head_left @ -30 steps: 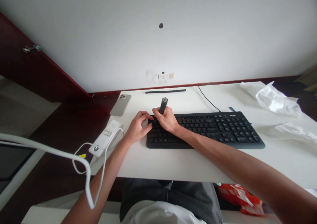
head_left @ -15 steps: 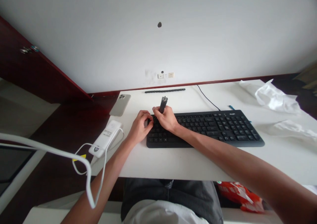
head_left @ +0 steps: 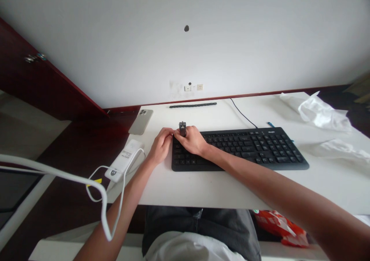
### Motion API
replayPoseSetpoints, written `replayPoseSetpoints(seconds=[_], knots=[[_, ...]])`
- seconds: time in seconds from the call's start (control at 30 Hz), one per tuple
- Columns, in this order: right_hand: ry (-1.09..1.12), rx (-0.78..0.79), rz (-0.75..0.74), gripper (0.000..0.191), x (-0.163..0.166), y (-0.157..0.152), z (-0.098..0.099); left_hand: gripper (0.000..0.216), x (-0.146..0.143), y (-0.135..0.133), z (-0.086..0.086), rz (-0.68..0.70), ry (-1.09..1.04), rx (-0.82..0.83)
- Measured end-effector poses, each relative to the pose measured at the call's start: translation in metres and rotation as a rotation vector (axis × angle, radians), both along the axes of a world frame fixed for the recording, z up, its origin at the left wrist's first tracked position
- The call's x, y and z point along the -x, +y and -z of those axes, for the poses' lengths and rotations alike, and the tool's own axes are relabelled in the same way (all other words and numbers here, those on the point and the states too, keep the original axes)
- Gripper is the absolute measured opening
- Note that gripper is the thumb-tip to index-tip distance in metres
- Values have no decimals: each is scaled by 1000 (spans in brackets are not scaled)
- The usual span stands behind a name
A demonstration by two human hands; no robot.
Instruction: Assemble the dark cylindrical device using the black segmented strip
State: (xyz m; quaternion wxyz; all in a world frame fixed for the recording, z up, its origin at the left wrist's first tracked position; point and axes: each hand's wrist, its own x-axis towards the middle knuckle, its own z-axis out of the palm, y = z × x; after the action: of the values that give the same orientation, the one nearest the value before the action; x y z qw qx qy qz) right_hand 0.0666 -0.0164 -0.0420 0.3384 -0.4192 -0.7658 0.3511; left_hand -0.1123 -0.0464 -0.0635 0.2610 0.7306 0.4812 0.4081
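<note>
A black keyboard (head_left: 243, 147) lies on the white desk. My right hand (head_left: 192, 139) is closed around a dark, stick-like tool (head_left: 182, 128), over the keyboard's upper left keys. The tool's squarish end sticks up above the fist, and its lower end is hidden by my fingers. At the keyboard's upper left corner, my left hand (head_left: 162, 143) has its fingers bent and pressed together, close against the right hand's fingertips. Whatever lies between the left fingertips cannot be made out.
A phone (head_left: 141, 121) lies at the desk's left edge, near a white power strip (head_left: 124, 161) with looping white cable (head_left: 102, 199). Behind the keyboard are a thin black strip (head_left: 193, 105) and the keyboard's cord (head_left: 244, 114). Crumpled white plastic (head_left: 323, 112) sits at right.
The tool has swung from leaning right to more upright, its top now lower and farther left. My left fingers have shifted slightly up and left along the keyboard's corner.
</note>
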Motion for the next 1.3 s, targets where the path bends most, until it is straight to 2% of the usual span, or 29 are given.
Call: replayPoseSetpoints(seconds=[0.13,0.23,0.37,0.4,0.47,0.53,0.63,0.93,1.3], knots=[[-42,-20,-61,40,-5,4,-2,20,-1,-1,-3,38,50,25],[-62,-51,-196,37,-14,10,-7,16,-2,-3,-5,26,72,5],[-84,-37,-290,16,-26,16,-17,12,0,-4,-6,13,75,-13],[-102,-16,-307,11,-29,17,-20,13,1,-3,-6,15,62,1],[-148,17,-340,14,-32,19,-25,24,4,-2,-5,20,27,40],[-194,11,-346,18,-34,21,-28,35,6,-1,-5,11,3,66],[-268,-37,-326,18,-35,25,-28,39,7,0,-4,-17,0,78],[-353,-77,-369,21,-29,26,-27,29,6,1,-4,-20,-23,87],[-583,-165,-308,13,-20,22,-32,29,7,2,0,-28,3,16]])
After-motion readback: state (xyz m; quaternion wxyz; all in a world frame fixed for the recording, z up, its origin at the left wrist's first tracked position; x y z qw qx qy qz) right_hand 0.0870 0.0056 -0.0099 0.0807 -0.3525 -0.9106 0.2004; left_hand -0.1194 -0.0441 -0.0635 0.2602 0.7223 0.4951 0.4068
